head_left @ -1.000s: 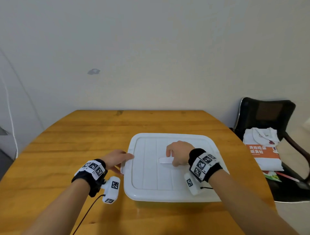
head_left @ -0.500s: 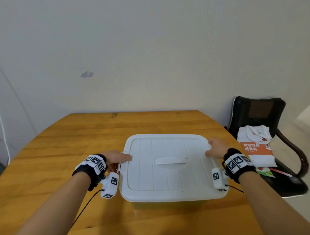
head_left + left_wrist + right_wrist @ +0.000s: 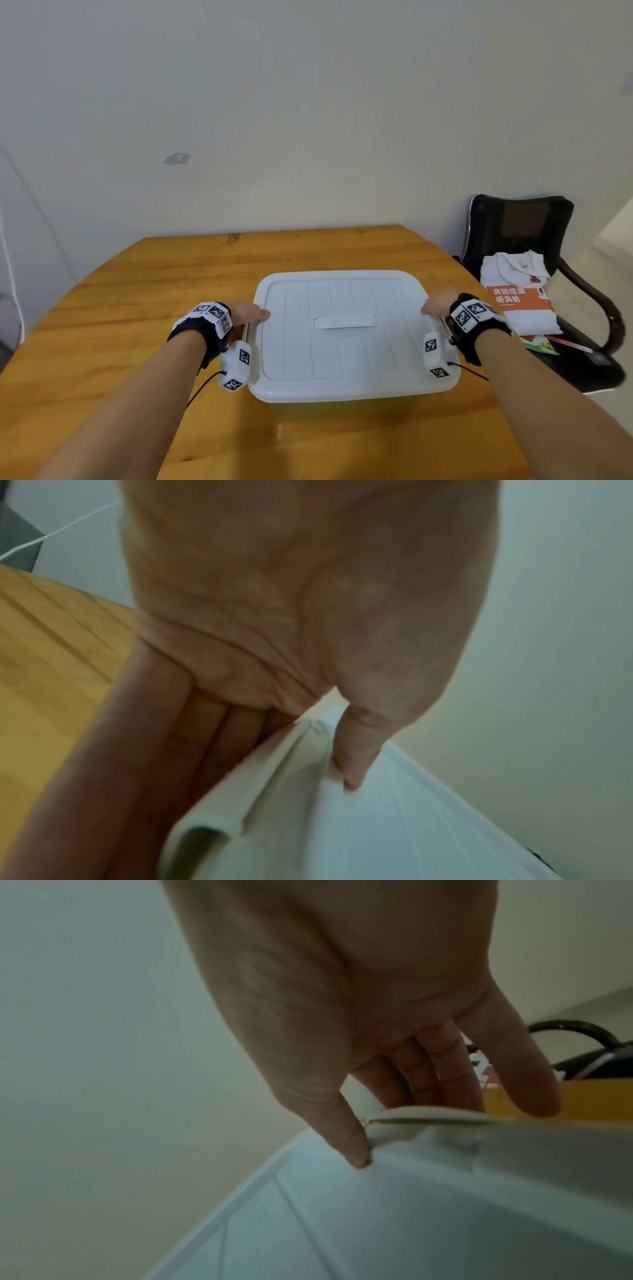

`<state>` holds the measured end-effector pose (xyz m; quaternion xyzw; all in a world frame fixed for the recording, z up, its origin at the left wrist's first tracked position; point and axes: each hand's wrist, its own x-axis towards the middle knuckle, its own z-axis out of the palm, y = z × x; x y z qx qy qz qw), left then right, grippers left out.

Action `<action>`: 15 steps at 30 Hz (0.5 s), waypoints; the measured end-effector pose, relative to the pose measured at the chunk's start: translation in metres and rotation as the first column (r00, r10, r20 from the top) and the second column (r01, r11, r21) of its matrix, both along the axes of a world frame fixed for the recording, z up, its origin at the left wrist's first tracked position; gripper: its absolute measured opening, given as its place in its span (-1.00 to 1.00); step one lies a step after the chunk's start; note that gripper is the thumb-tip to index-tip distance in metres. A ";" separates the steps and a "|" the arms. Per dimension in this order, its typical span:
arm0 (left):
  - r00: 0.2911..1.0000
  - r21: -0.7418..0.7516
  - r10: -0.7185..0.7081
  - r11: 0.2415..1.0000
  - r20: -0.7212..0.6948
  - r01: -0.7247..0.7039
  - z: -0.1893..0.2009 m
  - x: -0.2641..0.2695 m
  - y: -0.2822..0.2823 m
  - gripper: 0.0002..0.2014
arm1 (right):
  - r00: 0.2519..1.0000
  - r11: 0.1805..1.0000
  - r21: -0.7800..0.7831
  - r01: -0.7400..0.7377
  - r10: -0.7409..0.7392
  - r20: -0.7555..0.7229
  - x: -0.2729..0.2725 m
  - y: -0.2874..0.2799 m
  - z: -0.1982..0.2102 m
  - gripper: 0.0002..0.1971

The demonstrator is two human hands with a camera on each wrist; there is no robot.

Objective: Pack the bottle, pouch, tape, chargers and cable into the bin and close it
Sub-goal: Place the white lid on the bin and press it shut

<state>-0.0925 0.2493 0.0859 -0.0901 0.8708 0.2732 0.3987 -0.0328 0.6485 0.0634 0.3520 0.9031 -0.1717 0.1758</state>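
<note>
Two hands sit at opposite side edges of a white plastic storage bin [image 3: 342, 394] in the head view, its ribbed white lid [image 3: 346, 329] lying flat on top with a recessed handle at the centre. The bin stands on a round wooden table [image 3: 137, 291], nearer the right edge than the left and close to the front edge. The left hand [image 3: 245, 317] is at the lid's left rim, thumb lying over the top; the right hand [image 3: 436, 305] is at the lid's right rim. Both wrists wear black straps with checkered marker blocks. Off the table's right edge stands a black chair [image 3: 520, 233] carrying a folded white garment [image 3: 513, 294] with an orange band. In the left wrist view the left hand [image 3: 291, 615] grips the lid's edge [image 3: 274, 791]: the thumb presses on the upper surface just inside the rim, while the other fingers [image 3: 192, 739] curl down outside and under the lip, beside the wooden table [image 3: 51, 669]. In the right wrist view the right hand [image 3: 359, 1001] holds the lid's rim [image 3: 428, 1118] likewise: the thumb tip rests on the top beside the raised border, three fingers reach down behind the lip, and the little finger [image 3: 520, 1069] stands apart, nearly straight, over the table. The bin's contents cannot be seen in any view.
</note>
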 end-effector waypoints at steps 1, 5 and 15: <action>1.000 -0.019 -0.015 1.000 -0.014 0.015 -0.001 0.000 0.000 -0.44 | 1.000 1.000 0.002 -0.002 0.002 0.007 -0.001 0.000 -0.004 -0.78; 0.999 -0.040 -0.019 0.999 -0.050 0.017 -0.005 0.000 0.000 -0.41 | 0.996 0.999 0.000 0.051 -0.051 -0.070 0.007 -0.013 -0.003 -0.75; 0.961 -0.260 -0.206 0.953 -0.184 0.155 -0.004 0.002 0.012 -0.52 | 0.981 0.982 0.190 -0.014 0.050 -0.187 0.015 -0.024 0.004 -0.79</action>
